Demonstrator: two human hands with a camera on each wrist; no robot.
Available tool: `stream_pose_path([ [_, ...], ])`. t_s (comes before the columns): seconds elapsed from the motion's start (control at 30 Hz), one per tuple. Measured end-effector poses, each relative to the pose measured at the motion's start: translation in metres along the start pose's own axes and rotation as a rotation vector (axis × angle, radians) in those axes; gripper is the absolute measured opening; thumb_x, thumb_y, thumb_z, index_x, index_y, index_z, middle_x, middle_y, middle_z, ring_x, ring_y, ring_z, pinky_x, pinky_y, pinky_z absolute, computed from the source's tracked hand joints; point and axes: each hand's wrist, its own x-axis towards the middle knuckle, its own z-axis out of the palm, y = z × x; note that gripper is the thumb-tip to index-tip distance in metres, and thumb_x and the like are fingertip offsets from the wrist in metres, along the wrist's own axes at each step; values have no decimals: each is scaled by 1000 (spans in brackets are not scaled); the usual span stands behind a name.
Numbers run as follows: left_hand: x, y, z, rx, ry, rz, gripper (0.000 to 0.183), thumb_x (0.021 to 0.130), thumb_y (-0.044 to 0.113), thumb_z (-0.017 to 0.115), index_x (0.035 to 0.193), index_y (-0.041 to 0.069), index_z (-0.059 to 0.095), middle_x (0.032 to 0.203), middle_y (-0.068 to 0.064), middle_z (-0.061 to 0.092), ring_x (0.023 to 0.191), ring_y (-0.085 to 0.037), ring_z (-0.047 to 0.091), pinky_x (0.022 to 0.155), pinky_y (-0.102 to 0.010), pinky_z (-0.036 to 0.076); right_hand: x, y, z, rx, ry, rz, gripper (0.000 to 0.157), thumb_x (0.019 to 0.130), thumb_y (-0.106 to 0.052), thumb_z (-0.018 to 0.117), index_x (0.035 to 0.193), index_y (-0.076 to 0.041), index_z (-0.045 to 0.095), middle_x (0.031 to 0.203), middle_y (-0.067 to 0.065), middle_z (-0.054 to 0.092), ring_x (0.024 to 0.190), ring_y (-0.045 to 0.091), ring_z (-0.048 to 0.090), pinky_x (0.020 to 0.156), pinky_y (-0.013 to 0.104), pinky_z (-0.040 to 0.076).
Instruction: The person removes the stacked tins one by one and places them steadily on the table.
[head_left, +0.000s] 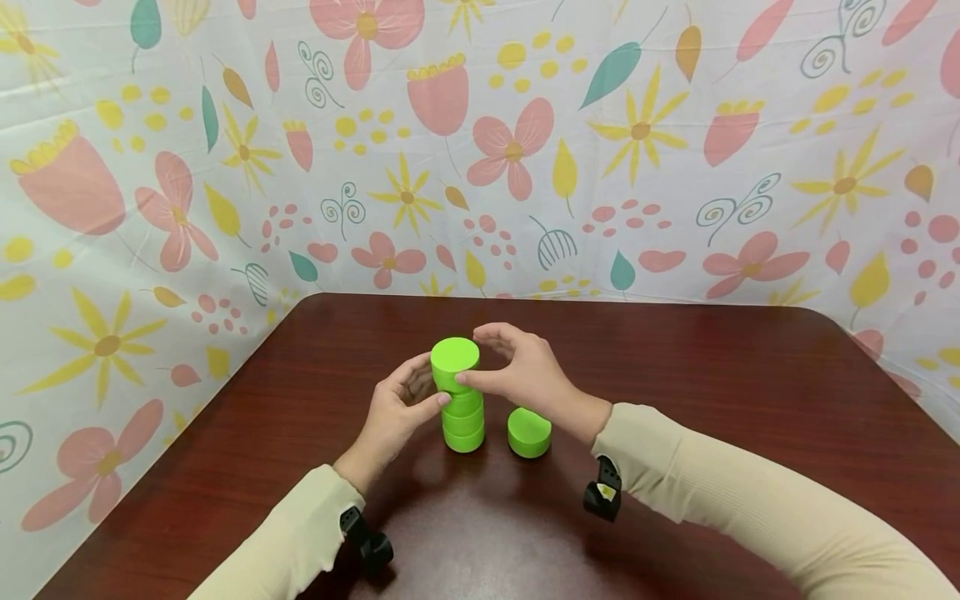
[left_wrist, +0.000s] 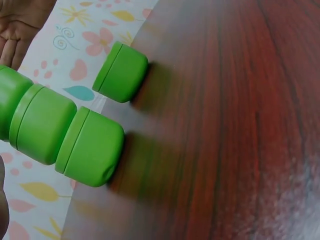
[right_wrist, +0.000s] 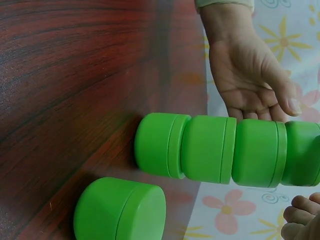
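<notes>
Several bright green lidded jars stand in a stack [head_left: 463,427], the top jar [head_left: 454,357] sitting slightly left of the base. My left hand [head_left: 390,417] is at the stack's left, its thumb in front and its fingers partly hidden behind; contact is unclear. At the upper right, my right hand [head_left: 528,375] has its thumb at the front of the top jar. Its other fingers [right_wrist: 300,217] stand apart from the jar in the right wrist view. A single green jar [head_left: 529,433] rests on the table right of the stack.
The dark reddish-brown wooden table [head_left: 675,358] has a shiny patch near its front. A white cloth [head_left: 600,192] printed with flowers and leaves hangs behind and at the left. Black wrist cameras [head_left: 602,492] are strapped over the beige sleeves [head_left: 720,483].
</notes>
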Motion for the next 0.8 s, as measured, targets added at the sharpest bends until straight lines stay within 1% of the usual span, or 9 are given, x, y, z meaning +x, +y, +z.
stream_pose_path([
  [0.13,-1,-2,-1,21,-14,-15,54,80,-4,66,130,-2,48,124,-20,57,111,-12,57,97,-27,43,1,1,2,-12,-11,6,58,72,-25,79,122,-8,55,124,6,58,120,24,52,98,40,43],
  [0.33,-2,-4,-1,40,-34,-45,54,80,-2,67,130,-1,48,121,-21,58,110,-11,58,95,-26,44,1,0,4,-29,-12,-3,59,71,-25,80,122,-8,56,124,6,59,119,22,53,97,40,44],
  [0.47,-2,-6,-1,67,-46,-60,53,80,0,68,130,1,49,120,-22,59,108,-11,59,92,-26,46,2,0,5,-42,-12,7,59,71,-27,80,122,-9,56,123,5,59,119,23,53,97,40,44],
  [0.57,-2,-8,-1,78,-55,-61,52,81,1,68,129,1,50,119,-22,60,106,-11,59,91,-27,47,3,1,6,-49,-11,12,58,71,-27,80,121,-10,57,122,4,60,118,23,54,96,41,44],
  [0.8,-2,-12,0,57,-62,-54,50,80,-2,67,127,-1,51,115,-25,61,101,-9,61,90,-27,47,3,1,6,-49,-2,11,54,71,-27,80,117,-11,58,118,3,62,115,22,56,94,41,45],
])
